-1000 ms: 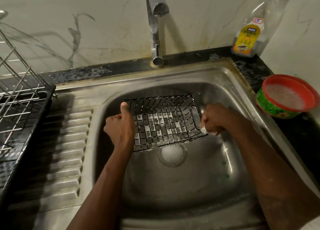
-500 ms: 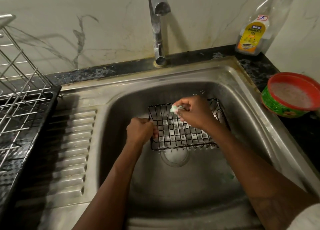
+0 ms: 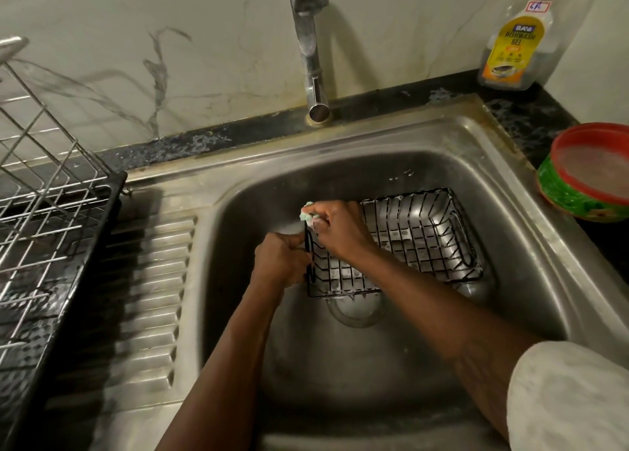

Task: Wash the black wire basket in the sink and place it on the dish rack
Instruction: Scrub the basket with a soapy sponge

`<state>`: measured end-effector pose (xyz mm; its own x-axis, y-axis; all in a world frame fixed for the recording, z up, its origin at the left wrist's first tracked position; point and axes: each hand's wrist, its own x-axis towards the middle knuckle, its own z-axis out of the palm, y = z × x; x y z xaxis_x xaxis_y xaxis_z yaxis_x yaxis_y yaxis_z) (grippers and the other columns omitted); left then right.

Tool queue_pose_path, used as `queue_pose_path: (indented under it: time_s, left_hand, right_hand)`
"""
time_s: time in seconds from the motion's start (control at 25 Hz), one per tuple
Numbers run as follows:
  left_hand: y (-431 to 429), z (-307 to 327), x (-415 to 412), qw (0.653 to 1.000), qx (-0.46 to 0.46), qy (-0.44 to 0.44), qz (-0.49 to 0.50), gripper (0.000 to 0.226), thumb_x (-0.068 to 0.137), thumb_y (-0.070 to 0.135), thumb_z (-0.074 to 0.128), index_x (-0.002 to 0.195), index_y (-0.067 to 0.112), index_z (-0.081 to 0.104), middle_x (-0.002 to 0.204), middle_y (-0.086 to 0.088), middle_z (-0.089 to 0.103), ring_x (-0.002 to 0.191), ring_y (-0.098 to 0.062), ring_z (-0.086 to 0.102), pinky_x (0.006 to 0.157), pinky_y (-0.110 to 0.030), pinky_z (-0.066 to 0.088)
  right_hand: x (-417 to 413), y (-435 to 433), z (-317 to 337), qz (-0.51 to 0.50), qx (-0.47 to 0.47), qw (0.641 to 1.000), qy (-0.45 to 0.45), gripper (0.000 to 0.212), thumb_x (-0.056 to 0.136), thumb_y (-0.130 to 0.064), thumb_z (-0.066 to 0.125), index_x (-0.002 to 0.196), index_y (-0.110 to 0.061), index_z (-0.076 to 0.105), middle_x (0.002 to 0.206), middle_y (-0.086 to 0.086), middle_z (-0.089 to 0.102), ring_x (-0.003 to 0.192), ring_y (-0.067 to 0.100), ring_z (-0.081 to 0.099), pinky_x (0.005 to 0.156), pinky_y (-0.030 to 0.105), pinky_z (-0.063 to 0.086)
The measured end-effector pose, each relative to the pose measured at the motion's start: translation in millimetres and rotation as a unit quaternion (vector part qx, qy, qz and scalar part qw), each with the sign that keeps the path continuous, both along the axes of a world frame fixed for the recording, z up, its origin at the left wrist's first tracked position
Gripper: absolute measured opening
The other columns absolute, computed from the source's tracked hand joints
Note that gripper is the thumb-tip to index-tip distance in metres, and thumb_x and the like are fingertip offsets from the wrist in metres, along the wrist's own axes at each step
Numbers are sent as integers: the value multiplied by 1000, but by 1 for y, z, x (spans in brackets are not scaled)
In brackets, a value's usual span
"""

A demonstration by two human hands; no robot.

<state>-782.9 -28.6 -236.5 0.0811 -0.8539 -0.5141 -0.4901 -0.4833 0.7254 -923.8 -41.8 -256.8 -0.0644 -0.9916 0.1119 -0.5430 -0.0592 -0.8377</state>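
Left hand (image 3: pixel 279 261) gripping basket (image 3: pixel 425 243) end, right hand (image 3: pixel 338 229) just beyond, seemingly pinching a sponge (image 3: pixel 307 213), forearms extended

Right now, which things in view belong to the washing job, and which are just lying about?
In the job: black wire basket, sink, scrub pad in right hand, left hand gripping the basket rim, dish rack.
Lying about: dishwash gel bottle, red-rimmed bowl.
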Motion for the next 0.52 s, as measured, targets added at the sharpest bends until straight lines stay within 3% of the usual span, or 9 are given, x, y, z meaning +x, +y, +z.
queue_pose_path:
  time_s: [0.16,0.28,0.36,0.52]
  left_hand:
    - [-1,-7,2,997,33,56,30,20,89,-8,66,83,7,77,84,-14,70,68,-27,67,80,-59,62]
    - [3,-5,3,999,6,31,-6,21,83,0,81,68,16,80,72,-7,70,71,-27,68,73,-57,64]
    - [3,-3,4,999,7,49,-6,27,83,-1,78,65,18,79,75,-8,70,75,-31,68,76,-61,63]
    - [3,-8,3,998,1,70,2,17,83,-7,68,81,5,79,75,-9,67,75,-31,67,79,-68,59]
  right_hand:
    - [-3,9,-2,46,46,998,-12,12,80,-8,75,84,-19,80,85,-3,77,76,11,72,68,26,59]
    - [-17,20,11,131,139,978,-82,17,82,2,74,77,-15,76,82,3,77,69,17,73,64,33,62]
    - [-16,13,8,97,128,982,-98,18,82,4,73,78,-14,74,83,3,76,73,18,72,69,38,62]
    - [1,-4,-12,-31,56,991,-116,31,77,2,67,76,-28,65,91,-2,77,82,13,73,77,44,61]
